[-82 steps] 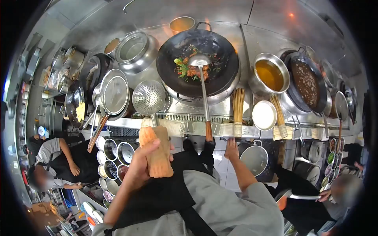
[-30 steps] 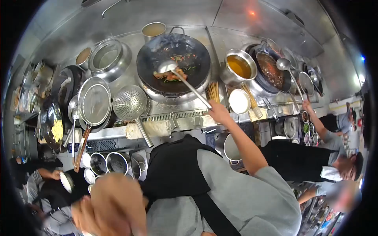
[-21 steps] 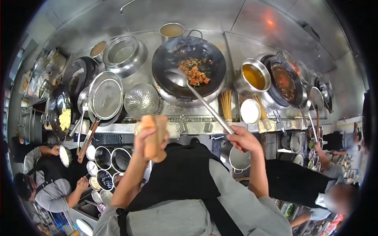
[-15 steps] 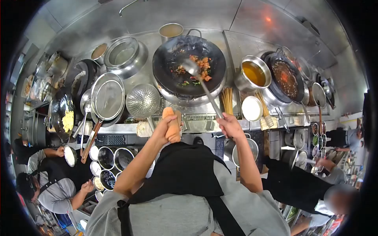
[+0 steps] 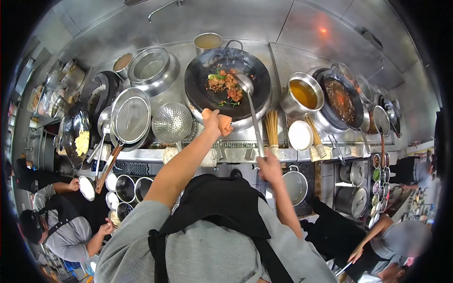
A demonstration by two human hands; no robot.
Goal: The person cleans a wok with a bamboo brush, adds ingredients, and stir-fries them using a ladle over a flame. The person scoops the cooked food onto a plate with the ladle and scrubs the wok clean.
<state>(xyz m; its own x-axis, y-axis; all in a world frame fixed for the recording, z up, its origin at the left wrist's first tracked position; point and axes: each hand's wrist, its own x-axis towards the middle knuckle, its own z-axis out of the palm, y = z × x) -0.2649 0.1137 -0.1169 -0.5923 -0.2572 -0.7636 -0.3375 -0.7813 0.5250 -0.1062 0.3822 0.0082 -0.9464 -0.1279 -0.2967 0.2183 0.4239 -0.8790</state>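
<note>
A large black wok [image 5: 196, 94] sits on the burner in front of me. Browned chunks of food [image 5: 229, 87] with bits of green lie in its middle. My left hand [image 5: 212, 123] is closed around a folded orange cloth [image 5: 225, 124] at the wok's near rim; the cloth hides whether the fingers touch the metal. My right hand [image 5: 270, 167] grips the handle end of a long metal ladle [image 5: 255, 118]. The ladle's bowl rests inside the wok, at the right side of the food.
Left of the wok are a perforated skimmer [image 5: 171, 122] and a mesh strainer [image 5: 130, 115]. To its right stand a bamboo brush [image 5: 272, 127], a pot of amber liquid [image 5: 289, 101] and a white-filled container [image 5: 300, 135]. Co-workers [image 5: 71, 221] stand on both sides.
My left hand has moved forward with the cloth to the wok's rim. The ladle's bowl has shifted right, my right hand slightly back. The food is gathered nearer the middle, with more green showing.
</note>
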